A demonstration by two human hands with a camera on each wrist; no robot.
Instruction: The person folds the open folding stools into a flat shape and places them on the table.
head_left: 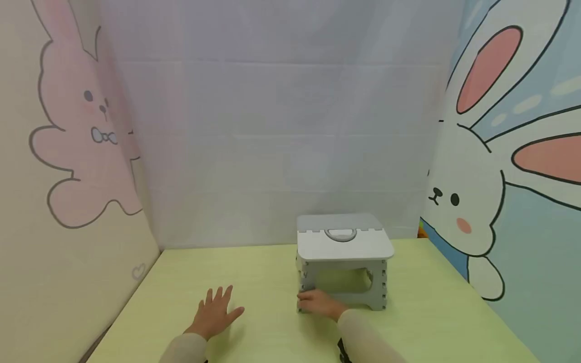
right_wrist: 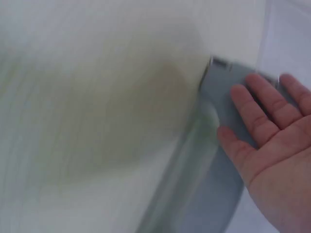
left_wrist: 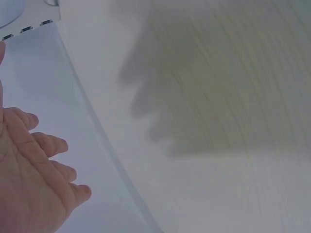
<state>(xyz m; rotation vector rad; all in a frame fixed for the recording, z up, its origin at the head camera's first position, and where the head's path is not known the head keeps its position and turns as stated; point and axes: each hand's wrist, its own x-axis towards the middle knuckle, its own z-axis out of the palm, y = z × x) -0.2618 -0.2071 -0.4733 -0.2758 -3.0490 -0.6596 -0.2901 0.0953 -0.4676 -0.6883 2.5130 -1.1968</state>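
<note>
A small folding step stool (head_left: 345, 247) with a white top and grey legs stands upright at the back right of the table. Its grey carry handle (head_left: 340, 236) lies across the middle of the top. My right hand (head_left: 317, 302) is at the stool's lower front-left leg, fingers fairly straight. In the right wrist view those fingers (right_wrist: 255, 114) lie over the grey leg (right_wrist: 226, 87); whether they touch it I cannot tell. To the left, my left hand (head_left: 213, 315) hovers over the table, fingers spread and holding nothing. The left wrist view shows its palm (left_wrist: 29, 179).
The pale yellow table (head_left: 218, 267) reaches back to a white curtain (head_left: 272, 126). Side panels with rabbit drawings flank it: a pale one (head_left: 81, 176) at left, a blue one (head_left: 535, 242) at right. A dark strap (head_left: 343, 350) shows by my right sleeve (head_left: 367, 335).
</note>
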